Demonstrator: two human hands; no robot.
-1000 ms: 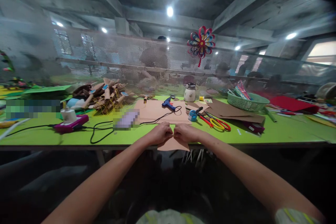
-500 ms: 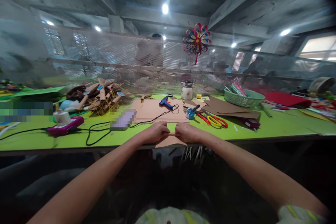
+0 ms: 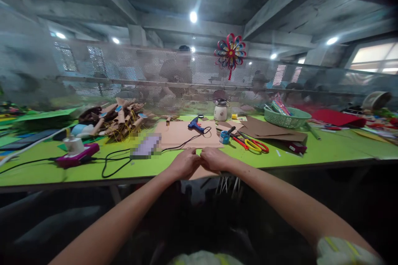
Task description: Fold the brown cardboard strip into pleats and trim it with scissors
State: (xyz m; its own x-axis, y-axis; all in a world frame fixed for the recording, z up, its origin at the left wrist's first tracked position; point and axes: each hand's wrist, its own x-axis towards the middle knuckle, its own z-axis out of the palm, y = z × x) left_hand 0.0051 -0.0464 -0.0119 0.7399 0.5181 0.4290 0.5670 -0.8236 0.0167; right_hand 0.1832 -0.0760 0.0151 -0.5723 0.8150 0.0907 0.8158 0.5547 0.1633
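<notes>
At the table's front edge my left hand (image 3: 185,163) and my right hand (image 3: 215,160) meet, knuckles nearly touching. Both are closed on a piece of brown kraft paper (image 3: 203,173), whose lower part hangs over the edge beneath them; the rolled or folded top is mostly hidden by my fingers. Just beyond lies a stack of brown paper sheets (image 3: 174,134), with a blue glue gun (image 3: 195,124) resting on it. Right of the stack stand a small blue jar (image 3: 224,137) and scissors with yellow and red handles (image 3: 255,145).
On the green table (image 3: 174,158), a purple power strip (image 3: 77,156) and black cords lie left. Behind are a heap of brown paper rolls (image 3: 124,120) and a white jug (image 3: 220,112). A green basket (image 3: 287,121) and brown card (image 3: 273,129) lie right. A perforated screen (image 3: 139,78) stands behind.
My hands have come closer together, the right one moving left. Less of the brown paper shows between and below them. The whole view has shifted slightly.
</notes>
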